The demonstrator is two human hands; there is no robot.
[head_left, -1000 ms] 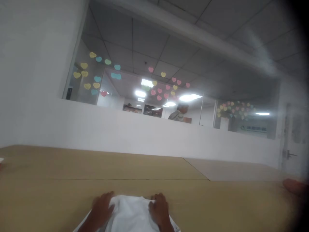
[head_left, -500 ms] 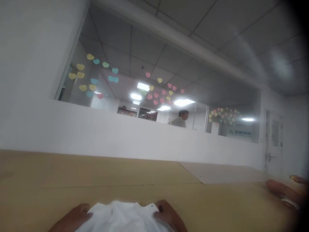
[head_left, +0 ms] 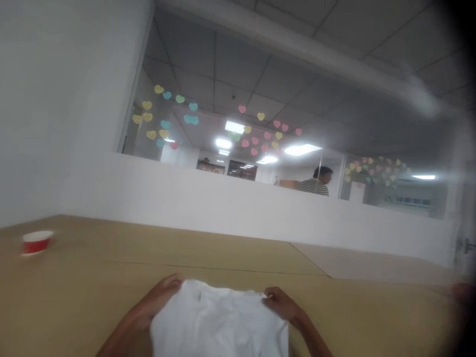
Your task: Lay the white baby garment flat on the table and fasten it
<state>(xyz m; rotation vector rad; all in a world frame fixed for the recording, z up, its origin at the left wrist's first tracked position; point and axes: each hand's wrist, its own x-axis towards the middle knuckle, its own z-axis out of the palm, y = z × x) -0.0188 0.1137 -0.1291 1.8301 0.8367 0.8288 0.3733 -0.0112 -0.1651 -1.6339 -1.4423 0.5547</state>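
Observation:
A white cloth (head_left: 221,320), perhaps a garment, spreads between my two hands above the tan tabletop. My left hand (head_left: 168,290) is closed on its far left corner. At the far right corner, my right hand (head_left: 280,301) pinches the fabric with bent fingers. The far edge of the cloth runs slightly wavy from one hand to the other, and soft creases cross its middle. Its near part leaves the bottom of the view, so what kind of garment it is cannot be made out.
A red and white paper cup (head_left: 37,243) stands on the tan table (head_left: 92,243) at the left. Behind the table rises a white wall (head_left: 167,198) with a window carrying heart-shaped notes. A person (head_left: 316,183) in a striped top is beyond the glass. Something blurred shows at the right edge.
Both hands have moved forward with the cloth, and more of it shows. The view has turned left, bringing the paper cup in. Another person's arm at the right has mostly left view.

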